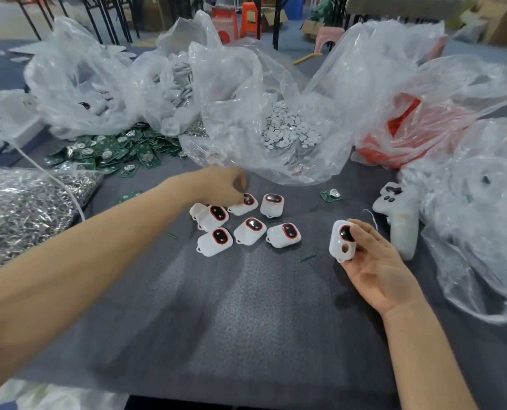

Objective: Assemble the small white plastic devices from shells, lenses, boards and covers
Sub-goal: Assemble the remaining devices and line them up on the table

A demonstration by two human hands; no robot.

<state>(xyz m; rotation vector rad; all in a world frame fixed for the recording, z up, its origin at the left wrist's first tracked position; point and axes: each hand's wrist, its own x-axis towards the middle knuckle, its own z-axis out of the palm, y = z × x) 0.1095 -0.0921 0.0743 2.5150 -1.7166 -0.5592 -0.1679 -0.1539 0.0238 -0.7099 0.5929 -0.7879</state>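
Several white shells with dark red-rimmed lenses (253,227) lie in a cluster at the middle of the grey table (246,306). My left hand (222,184) reaches over the far side of the cluster, fingers curled down onto one shell (244,204). Whether it grips that shell is unclear. My right hand (373,261) holds another white shell (342,241) upright, thumb on its dark lens, a round hole showing below. Green circuit boards (110,152) are heaped at the back left. Small white round discs (287,131) fill an open clear bag.
Crumpled clear plastic bags (92,84) crowd the back and right side. One bag holds red parts (400,125). A bag of metal rings (24,208) lies at the left. A white game controller (400,220) lies right of my right hand. One loose board (330,195) sits nearby.
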